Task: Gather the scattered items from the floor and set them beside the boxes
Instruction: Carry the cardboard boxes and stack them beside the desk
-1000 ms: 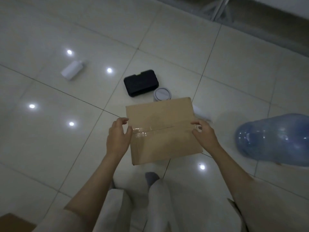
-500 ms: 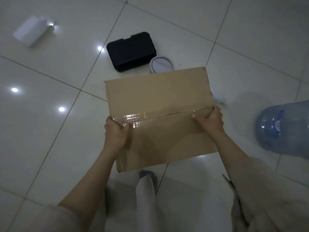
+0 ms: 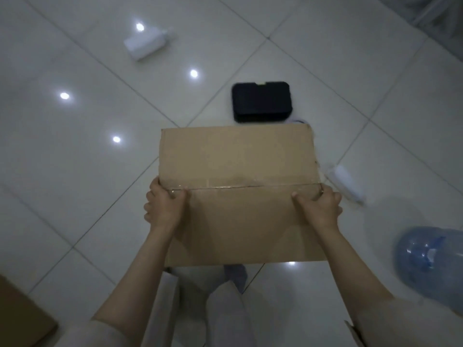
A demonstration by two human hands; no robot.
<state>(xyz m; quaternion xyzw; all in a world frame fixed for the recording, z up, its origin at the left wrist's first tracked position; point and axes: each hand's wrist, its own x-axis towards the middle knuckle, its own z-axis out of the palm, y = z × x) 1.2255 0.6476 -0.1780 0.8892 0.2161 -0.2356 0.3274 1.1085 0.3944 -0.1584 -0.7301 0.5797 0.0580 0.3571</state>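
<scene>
The taped cardboard box sits level above the tiled floor, left hand and right hand grasping opposite edges to balance it, while the black case lies beyond.

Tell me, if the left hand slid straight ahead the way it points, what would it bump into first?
Hedged, since depth is unclear: the left hand grips the cardboard box at its left edge, so it would slide along that edge, then meet bare floor tiles.
</scene>
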